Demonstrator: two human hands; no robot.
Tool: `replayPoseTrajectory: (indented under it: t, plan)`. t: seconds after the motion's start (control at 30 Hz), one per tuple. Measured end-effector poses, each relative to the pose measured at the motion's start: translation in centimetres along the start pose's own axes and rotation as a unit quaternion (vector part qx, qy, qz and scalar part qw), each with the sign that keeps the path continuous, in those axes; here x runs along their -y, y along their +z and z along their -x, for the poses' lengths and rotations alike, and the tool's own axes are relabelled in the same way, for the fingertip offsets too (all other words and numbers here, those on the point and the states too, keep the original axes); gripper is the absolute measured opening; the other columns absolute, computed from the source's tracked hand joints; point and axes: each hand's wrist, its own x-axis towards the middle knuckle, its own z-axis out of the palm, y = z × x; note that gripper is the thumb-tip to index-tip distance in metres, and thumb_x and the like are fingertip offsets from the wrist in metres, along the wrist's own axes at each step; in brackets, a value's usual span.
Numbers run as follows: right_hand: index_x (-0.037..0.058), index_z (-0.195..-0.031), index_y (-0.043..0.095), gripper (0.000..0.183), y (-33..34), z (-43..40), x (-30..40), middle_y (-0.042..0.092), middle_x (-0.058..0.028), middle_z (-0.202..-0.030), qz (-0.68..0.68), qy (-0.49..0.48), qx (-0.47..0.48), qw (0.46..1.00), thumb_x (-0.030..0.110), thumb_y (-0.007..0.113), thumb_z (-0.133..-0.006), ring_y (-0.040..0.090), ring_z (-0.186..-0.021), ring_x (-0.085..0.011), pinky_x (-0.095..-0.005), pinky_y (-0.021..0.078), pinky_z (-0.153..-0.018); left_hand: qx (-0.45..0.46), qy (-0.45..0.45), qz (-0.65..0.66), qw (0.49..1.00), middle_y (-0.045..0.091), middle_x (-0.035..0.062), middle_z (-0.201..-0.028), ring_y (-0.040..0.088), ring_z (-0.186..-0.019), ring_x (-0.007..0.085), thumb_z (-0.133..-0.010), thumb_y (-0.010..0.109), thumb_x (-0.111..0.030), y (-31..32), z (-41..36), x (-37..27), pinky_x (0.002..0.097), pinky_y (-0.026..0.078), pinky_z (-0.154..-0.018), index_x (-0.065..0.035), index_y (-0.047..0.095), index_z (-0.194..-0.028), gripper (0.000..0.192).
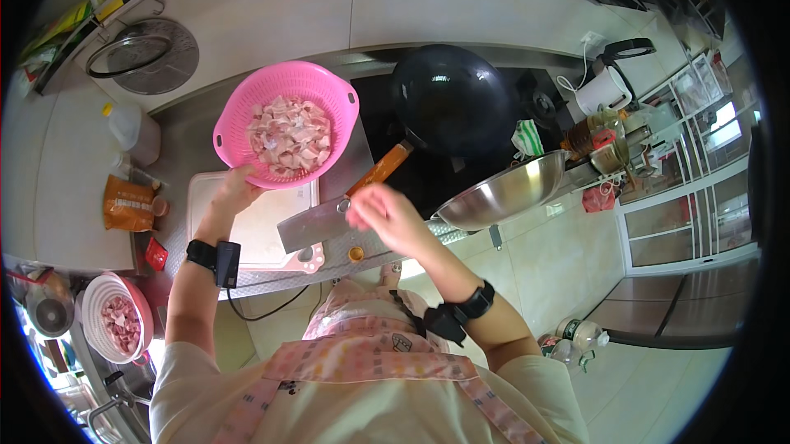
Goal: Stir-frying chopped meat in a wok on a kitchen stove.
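My left hand grips the near rim of a pink plastic colander that holds chopped raw meat. A white cutting board lies partly under the colander, nearer to me. A cleaver's steel blade rests over the board's right edge. My right hand is beside the cleaver, with its fingers bent; whether it touches the cleaver or holds anything small is unclear. Beyond it, a dark wok with a wooden handle sits on the black cooktop.
A large steel bowl stands tilted at the cooktop's near right, by a green-striped cloth. A small yellow-brown cap is near the counter edge. At left are an orange bag, a plastic jug and another colander with meat.
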Motion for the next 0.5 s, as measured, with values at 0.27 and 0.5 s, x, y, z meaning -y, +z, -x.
replayPoseTrajectory:
  t: [0.27,0.5]
  plan:
    - [-0.0072,-0.105,0.042,0.049,-0.8,-10.3,-2.5,0.051,-0.0155,-0.102,0.102,0.083,-0.150,0.980,0.033,0.053,-0.079,0.050,-0.093,-0.0178,-0.0287,0.0405,-0.076,-0.057,0.019,-0.107,0.992,0.050,0.0139,-0.097,0.055,-0.086,0.0221,-0.072,0.041,-0.005,-1.8,3.9,-3.9,0.0319,0.048,-0.076,0.0049,0.041,-0.104,0.033]
    - [-0.0006,-0.095,0.051,0.024,0.4,-11.5,1.1,0.057,-0.0113,-0.089,-0.203,0.180,0.039,0.962,0.015,0.050,-0.076,0.059,-0.077,-0.0202,-0.0340,0.0509,-0.069,-0.003,0.014,-0.177,0.984,0.052,0.0123,-0.095,0.055,-0.084,0.0205,-0.074,0.042,-0.009,-0.6,7.1,-6.6,0.0321,0.048,-0.073,0.0053,0.043,-0.102,0.031]
